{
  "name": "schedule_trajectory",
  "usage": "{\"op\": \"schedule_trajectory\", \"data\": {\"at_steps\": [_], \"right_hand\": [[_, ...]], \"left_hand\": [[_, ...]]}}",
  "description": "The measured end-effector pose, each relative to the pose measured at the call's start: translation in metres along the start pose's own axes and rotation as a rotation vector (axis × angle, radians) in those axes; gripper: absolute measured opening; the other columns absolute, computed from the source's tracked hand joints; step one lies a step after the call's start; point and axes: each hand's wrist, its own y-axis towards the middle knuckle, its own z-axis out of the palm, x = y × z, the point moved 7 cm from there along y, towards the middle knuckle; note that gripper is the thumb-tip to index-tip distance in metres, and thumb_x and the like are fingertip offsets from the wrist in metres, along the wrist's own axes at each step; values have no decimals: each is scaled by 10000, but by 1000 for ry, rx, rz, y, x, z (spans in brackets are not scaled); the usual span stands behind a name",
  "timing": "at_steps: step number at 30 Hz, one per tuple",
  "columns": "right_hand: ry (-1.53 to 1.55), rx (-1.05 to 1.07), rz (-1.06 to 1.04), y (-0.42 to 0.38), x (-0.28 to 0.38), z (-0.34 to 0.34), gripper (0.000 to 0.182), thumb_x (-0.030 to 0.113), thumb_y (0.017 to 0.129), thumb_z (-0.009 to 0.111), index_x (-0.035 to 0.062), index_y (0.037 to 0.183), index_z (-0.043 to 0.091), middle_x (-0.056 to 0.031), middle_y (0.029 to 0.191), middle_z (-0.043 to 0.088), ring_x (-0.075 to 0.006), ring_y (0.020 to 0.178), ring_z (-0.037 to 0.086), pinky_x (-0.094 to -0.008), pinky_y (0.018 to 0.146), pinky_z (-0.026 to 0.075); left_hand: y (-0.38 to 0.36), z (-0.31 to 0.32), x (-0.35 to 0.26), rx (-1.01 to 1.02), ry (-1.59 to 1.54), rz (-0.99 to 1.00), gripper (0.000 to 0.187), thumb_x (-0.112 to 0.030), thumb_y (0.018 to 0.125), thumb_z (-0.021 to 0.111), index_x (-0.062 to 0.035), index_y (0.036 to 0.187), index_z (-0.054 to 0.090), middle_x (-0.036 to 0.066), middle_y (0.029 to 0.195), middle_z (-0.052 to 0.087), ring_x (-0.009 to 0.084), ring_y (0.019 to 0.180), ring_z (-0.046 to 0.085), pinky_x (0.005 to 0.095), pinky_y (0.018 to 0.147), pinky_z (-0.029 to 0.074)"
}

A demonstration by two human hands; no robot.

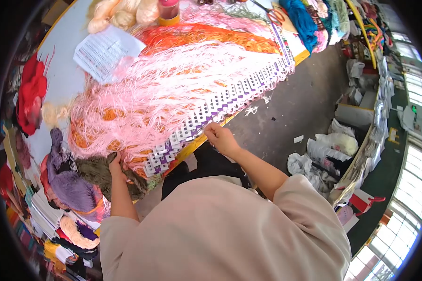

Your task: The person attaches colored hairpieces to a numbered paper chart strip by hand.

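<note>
In the head view, my left hand (116, 166) is closed on a dark olive skein of thread (94, 171) at the near left corner of the table; part of its fingers is hidden. My right hand (222, 138) is curled with fingers pressed together at the table's front edge. It is beside a long row of white cards with punched holes (206, 112), set along a purple strip. Whatever is between those fingers is too small to make out. Pale pink threads (140, 103) fan out from the cards across the table, with orange threads (211, 41) among them.
A printed sheet (107, 51) lies on the table's far left part, near cream skeins (122, 14). Scissors (275, 18) and teal yarn (299, 23) are at the far end. Purple (72, 189) and red skeins (30, 98) lie left. Plastic bags (330, 147) stand right, beyond the floor.
</note>
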Motion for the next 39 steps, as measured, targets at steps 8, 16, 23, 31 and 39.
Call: {"op": "schedule_trajectory", "data": {"at_steps": [8, 16, 23, 31, 39], "right_hand": [[-74, -48, -23, 0, 1, -31, 158, 205, 906, 608, 49, 931, 598, -113, 697, 631, -256, 626, 623, -364, 595, 479], [-137, -62, -137, -16, 10, 3, 185, 243, 917, 589, 61, 950, 601, -164, 751, 638, -320, 683, 641, -399, 624, 495], [-30, 259, -203, -19, 52, 81, 121, 151, 950, 562, 33, 959, 586, -51, 715, 600, -124, 646, 566, -286, 617, 468], [-117, 692, -229, -24, 68, 213, 127, 155, 905, 614, 29, 913, 607, -43, 762, 622, -129, 710, 575, -300, 675, 479], [128, 255, -187, 69, 126, 253, 179, 194, 930, 572, 18, 923, 601, -101, 721, 632, -164, 661, 658, -320, 562, 487]], "left_hand": [[1, -6, 3, -63, -7, -14, 294, -291, 926, 641, -39, 1076, 656, 55, 883, 712, 115, 401, 422, 272, 375, 295], [20, -3, 8, 82, -31, 91, 307, -269, 905, 661, -80, 1147, 668, 34, 1008, 699, 124, 789, 648, 239, 589, 504], [-56, -41, -39, 190, -169, 64, 247, -224, 939, 588, -18, 1058, 655, 130, 1034, 714, 74, 454, 360, 243, 443, 314], [-128, -159, -25, 315, -500, 59, 197, -216, 960, 578, -30, 1011, 622, 106, 895, 697, 38, 427, 343, 202, 395, 265], [-128, -52, 39, 278, -59, -68, 269, -237, 890, 659, 12, 989, 677, 72, 837, 704, 57, 410, 369, 233, 395, 263]]}}
